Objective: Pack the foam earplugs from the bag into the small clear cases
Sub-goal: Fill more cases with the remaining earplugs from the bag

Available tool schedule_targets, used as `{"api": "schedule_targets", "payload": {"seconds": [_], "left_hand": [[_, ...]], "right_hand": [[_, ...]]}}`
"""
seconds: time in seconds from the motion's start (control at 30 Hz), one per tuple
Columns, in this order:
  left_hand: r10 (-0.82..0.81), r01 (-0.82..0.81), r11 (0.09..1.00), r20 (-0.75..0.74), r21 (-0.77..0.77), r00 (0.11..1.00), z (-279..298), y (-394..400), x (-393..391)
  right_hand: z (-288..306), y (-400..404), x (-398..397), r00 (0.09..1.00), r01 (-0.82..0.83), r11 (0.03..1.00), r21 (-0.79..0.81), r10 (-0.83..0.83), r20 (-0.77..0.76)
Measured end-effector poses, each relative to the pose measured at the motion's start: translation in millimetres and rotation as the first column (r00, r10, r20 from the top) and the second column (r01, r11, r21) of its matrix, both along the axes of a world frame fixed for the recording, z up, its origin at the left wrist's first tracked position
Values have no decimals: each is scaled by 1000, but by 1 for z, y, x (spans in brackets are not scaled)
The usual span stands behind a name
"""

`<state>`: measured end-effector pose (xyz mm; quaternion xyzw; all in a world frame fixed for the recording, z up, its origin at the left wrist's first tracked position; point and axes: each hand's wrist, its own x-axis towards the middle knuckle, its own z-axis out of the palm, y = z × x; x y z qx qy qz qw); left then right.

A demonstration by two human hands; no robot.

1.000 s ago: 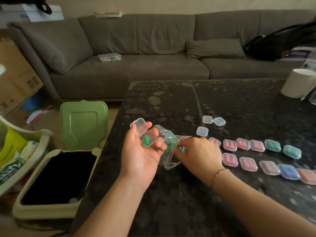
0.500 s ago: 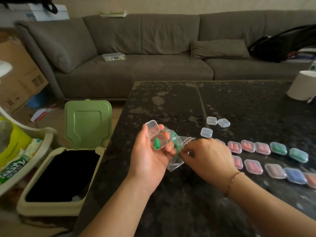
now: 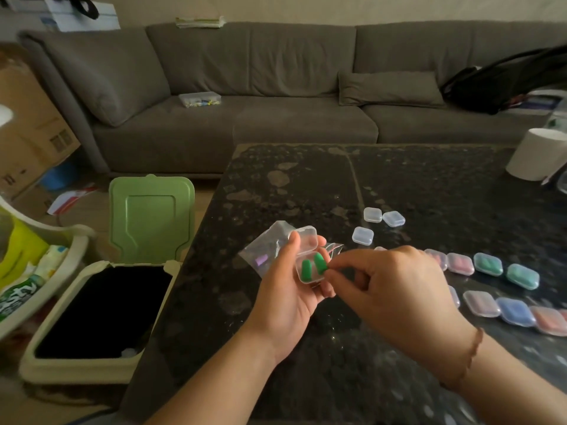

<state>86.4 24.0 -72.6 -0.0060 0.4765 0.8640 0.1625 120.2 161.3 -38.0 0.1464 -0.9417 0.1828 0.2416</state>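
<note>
My left hand [image 3: 287, 289] holds an open small clear case [image 3: 306, 259] with its lid up, over the dark table. One green earplug [image 3: 306, 269] lies in it. A second green earplug [image 3: 319, 262] stands tilted in the case, pinched by the fingertips of my right hand [image 3: 389, 289]. The clear zip bag [image 3: 265, 250] hangs behind my left hand's fingers, with a purple earplug [image 3: 261, 259] showing inside. Three empty shut cases [image 3: 363, 235] lie farther back. Two rows of filled cases [image 3: 487, 264] run to the right.
The dark stone table [image 3: 306, 185] has its left edge beside an open bin with a green lid [image 3: 152, 219]. A white cup [image 3: 537, 154] stands at the table's far right. A grey sofa [image 3: 245, 87] lies beyond, with a small clear box on its seat.
My right hand came out of the bag with a second green earplug and brought it to the open case. The bag has swung behind my left hand.
</note>
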Motion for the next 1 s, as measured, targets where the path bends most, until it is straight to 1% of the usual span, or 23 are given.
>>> {"api": "schedule_targets", "payload": {"seconds": [0.1,0.23,0.4,0.47,0.53,0.6,0.63,0.73,0.8,0.87,0.9,1.0], "left_hand": [[-14,14,1000,10,12,1000,-3,0,-2],[-50,48,995,23,82,998,-5,0,-1],[-130,123,979,32,165,991,-6,0,1],[-159,151,972,31,180,987,-5,2,2],[-160,152,971,29,182,987,-5,3,3],[-140,132,978,33,163,990,-5,3,3],[-133,128,981,24,145,991,-5,4,3],[-148,149,986,-17,74,989,-4,3,4],[-174,177,983,-54,51,983,-1,1,4],[-211,217,973,-84,74,974,2,-1,4],[-220,227,970,-81,93,972,4,-2,4],[-227,240,962,-105,133,968,6,-3,3]], "right_hand": [[-2,1,-1,1000,24,999,44,-23,-9],[0,5,0,999,28,1000,0,-28,29],[-3,10,-3,999,47,998,-48,-46,19],[-4,13,-6,998,55,992,-113,-55,7],[-3,16,-7,999,45,970,-239,-50,-17],[-2,18,-10,999,37,933,-359,-38,5],[-3,19,-10,999,39,922,-385,-25,39],[-5,21,-11,992,15,947,-320,26,122],[-4,22,-11,985,-43,956,-289,89,150],[-2,24,-9,970,-104,962,-254,155,189],[-1,25,-8,967,-122,970,-210,164,197],[-1,26,-6,976,-138,987,-78,149,157]]}}
